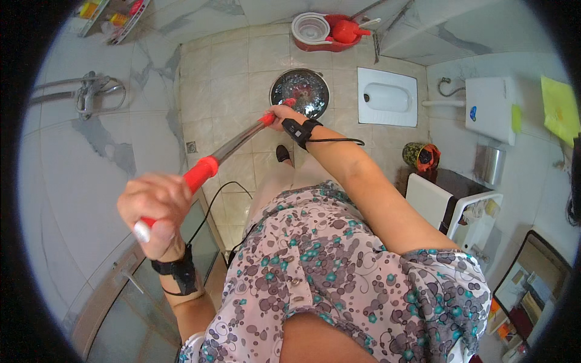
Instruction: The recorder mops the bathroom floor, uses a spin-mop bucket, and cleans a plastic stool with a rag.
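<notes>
My left hand point(156, 208), somewhat blurred, is closed around the upper red grip of a long pole point(238, 140) with a metal shaft and red sleeves. Lower down, my right hand point(279, 115) grips the pole by its red collar. The pole slants away from me, and its far end reaches over a round dark basin point(299, 93) of water on the tiled floor. Something reddish shows blurred in the water; what is on the pole's end cannot be made out. Both wrists wear black straps with cables.
Beyond the basin stand red and white tubs point(311, 29) with a red dipper point(346, 31). A squat toilet point(387, 97) lies to the right, near a waste bin point(420, 155) and a washstand point(431, 199). A shower tap point(93, 95) is on the left wall, above a glass door point(136, 313).
</notes>
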`<state>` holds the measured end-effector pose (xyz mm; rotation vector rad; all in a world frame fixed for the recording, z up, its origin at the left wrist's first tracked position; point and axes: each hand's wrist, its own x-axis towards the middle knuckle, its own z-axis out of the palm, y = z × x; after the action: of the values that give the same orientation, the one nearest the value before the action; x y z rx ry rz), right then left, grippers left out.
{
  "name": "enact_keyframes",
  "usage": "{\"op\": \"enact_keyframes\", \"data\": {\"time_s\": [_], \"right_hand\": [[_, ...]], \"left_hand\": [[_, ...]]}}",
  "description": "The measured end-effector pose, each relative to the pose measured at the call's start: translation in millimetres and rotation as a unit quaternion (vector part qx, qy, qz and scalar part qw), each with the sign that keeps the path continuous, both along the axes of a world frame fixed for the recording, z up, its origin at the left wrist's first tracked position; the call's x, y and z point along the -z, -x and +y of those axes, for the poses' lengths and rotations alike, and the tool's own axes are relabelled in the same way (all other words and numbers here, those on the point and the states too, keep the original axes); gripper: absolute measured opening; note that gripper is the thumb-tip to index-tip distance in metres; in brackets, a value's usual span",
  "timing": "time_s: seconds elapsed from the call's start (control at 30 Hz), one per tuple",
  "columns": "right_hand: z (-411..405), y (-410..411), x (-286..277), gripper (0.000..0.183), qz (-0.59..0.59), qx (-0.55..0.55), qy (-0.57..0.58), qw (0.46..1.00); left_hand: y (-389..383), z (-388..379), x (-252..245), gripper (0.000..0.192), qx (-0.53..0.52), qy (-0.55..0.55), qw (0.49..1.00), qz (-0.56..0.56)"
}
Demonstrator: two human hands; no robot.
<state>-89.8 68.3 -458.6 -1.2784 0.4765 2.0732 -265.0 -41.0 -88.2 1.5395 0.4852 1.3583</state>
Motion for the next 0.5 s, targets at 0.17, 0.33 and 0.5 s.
{"op": "enact_keyframes", "data": {"time_s": [0.17, 0.33, 0.5], "right_hand": [[-5, 1, 7, 0.007, -0.037, 0.005, 0.015, 0.999], [-14, -4, 37, 0.003, -0.055, -0.115, -0.06, 0.99], [-30, 12, -28, 0.006, 0.013, -0.004, 0.023, 1.0]], "left_hand": [[-9, 3, 8, 0.032, -0.041, 0.038, 0.997, 0.056], [-13, 4, 3, 0.04, -0.008, 0.018, 0.999, 0.046], [0, -2, -23, 0.043, -0.035, -0.008, 0.999, 0.026]]}}
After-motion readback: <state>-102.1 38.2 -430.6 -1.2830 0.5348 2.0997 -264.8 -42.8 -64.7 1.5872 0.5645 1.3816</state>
